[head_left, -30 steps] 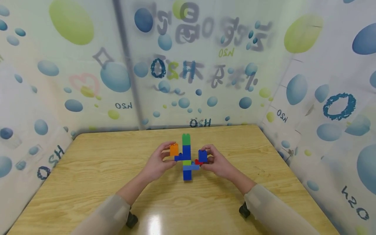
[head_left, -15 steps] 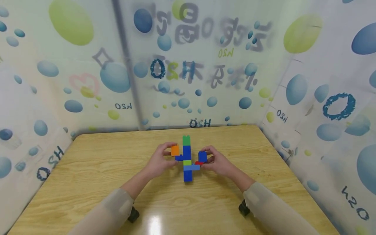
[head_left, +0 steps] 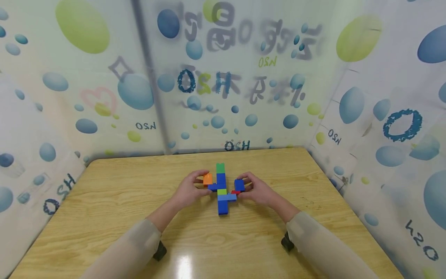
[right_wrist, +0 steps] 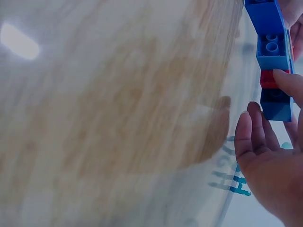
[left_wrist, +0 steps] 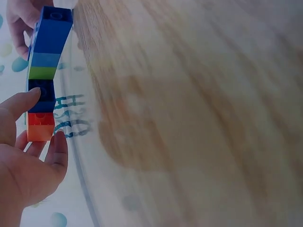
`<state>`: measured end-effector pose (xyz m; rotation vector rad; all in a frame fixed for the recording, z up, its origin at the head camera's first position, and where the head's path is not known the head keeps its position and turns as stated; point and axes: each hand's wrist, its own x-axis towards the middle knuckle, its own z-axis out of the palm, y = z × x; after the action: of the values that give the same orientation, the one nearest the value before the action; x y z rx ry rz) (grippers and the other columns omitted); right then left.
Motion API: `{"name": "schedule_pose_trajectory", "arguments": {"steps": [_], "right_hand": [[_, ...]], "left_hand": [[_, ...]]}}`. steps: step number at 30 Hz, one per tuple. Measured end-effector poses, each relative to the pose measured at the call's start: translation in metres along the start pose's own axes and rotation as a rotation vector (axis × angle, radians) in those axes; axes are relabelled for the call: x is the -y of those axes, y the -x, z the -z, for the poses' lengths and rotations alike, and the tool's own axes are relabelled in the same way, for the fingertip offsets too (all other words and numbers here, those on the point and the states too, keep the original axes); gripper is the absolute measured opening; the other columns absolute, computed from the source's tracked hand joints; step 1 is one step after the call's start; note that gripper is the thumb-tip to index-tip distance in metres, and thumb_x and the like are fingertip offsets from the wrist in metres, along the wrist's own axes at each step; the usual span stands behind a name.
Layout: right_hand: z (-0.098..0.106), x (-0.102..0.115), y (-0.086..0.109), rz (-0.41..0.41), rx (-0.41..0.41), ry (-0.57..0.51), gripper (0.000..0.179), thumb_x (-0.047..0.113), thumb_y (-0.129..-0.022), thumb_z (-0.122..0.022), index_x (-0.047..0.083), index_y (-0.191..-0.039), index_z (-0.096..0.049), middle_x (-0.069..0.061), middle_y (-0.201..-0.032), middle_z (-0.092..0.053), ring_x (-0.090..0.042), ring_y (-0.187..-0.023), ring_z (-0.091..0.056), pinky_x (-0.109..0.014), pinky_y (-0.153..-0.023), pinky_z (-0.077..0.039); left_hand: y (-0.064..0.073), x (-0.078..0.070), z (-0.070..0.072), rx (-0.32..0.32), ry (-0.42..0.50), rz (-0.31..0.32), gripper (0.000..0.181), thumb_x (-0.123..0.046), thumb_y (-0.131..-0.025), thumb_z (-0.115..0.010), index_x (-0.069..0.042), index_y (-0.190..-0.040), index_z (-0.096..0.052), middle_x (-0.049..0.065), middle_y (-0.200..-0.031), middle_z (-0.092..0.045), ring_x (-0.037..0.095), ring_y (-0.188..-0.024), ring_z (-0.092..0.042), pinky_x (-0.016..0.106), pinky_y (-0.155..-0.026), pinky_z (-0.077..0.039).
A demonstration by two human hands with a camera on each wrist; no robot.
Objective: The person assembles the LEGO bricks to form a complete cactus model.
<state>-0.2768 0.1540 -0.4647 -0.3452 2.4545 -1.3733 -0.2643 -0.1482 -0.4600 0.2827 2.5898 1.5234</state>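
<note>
A structure of interlocking toy bricks stands before me in the head view. Its column has a blue brick [head_left: 223, 207] lowest, then a light blue brick [head_left: 227, 197], a lime brick [head_left: 222, 192], a tall blue section and a green brick [head_left: 220, 168] on top. A side arm at left carries an orange brick [head_left: 207, 179]. On the right, a red brick [head_left: 235, 192] bears a blue brick [head_left: 239, 185]. My left hand [head_left: 189, 190] grips the orange side, thumb on the blue arm in the left wrist view. My right hand [head_left: 258, 190] holds the right side, thumb against the red brick.
A wooden table [head_left: 223, 248] lies beneath the hands. Patterned curtains [head_left: 216, 116] close in its back and sides. Dark devices, such as this black box [head_left: 159, 251], sit at both wrists.
The brick structure has tilted slightly, its green top sinking a little in the head view. Both hands keep their hold and have barely shifted.
</note>
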Motion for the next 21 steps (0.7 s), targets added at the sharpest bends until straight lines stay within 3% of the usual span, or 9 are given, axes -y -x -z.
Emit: {"name": "schedule_pose_trajectory", "arguments": {"steps": [5,9,16,19,21], "right_hand": [[0.000,-0.002,-0.005,-0.025,0.000,0.014,0.052,0.017,-0.098,-0.086,0.022,-0.143,-0.061,-0.012,-0.146,-0.063,-0.026,-0.121,-0.068,-0.048,-0.104,-0.060],[0.000,-0.003,-0.007,-0.038,-0.001,0.032,0.053,0.017,-0.098,-0.085,0.020,-0.145,-0.063,-0.011,-0.146,-0.063,-0.026,-0.123,-0.068,-0.049,-0.105,-0.060],[-0.001,-0.004,-0.011,-0.035,-0.001,0.065,0.056,0.018,-0.099,-0.084,0.016,-0.151,-0.061,-0.011,-0.147,-0.064,-0.025,-0.122,-0.068,-0.048,-0.106,-0.060],[0.000,-0.004,-0.012,-0.033,0.001,0.075,0.056,0.018,-0.099,-0.084,0.016,-0.150,-0.061,-0.012,-0.146,-0.064,-0.026,-0.121,-0.068,-0.047,-0.105,-0.060],[0.000,-0.004,-0.012,-0.033,0.006,0.078,0.056,0.017,-0.099,-0.084,0.016,-0.151,-0.062,-0.013,-0.146,-0.064,-0.026,-0.121,-0.068,-0.047,-0.104,-0.060]], "left_hand": [[-0.005,0.001,0.000,0.003,-0.009,0.031,0.066,-0.009,-0.097,-0.084,-0.017,-0.157,-0.058,0.012,-0.162,-0.057,0.038,-0.138,-0.061,0.052,-0.110,-0.059],[-0.011,0.006,0.000,0.021,-0.036,0.035,0.064,-0.015,-0.096,-0.087,-0.016,-0.154,-0.061,0.012,-0.157,-0.061,0.036,-0.130,-0.062,0.043,-0.100,-0.060],[-0.052,0.069,-0.005,0.059,0.010,0.071,0.070,-0.031,-0.087,-0.096,-0.028,-0.149,-0.065,0.004,-0.153,-0.062,0.030,-0.120,-0.060,0.034,-0.079,-0.059],[-0.064,0.086,-0.007,0.066,0.008,0.084,0.071,-0.034,-0.085,-0.098,-0.032,-0.148,-0.065,0.001,-0.154,-0.062,0.029,-0.121,-0.060,0.034,-0.079,-0.060],[-0.067,0.089,-0.007,0.073,-0.001,0.087,0.071,-0.036,-0.085,-0.098,-0.033,-0.148,-0.065,0.001,-0.155,-0.062,0.030,-0.121,-0.059,0.035,-0.080,-0.059]]}}
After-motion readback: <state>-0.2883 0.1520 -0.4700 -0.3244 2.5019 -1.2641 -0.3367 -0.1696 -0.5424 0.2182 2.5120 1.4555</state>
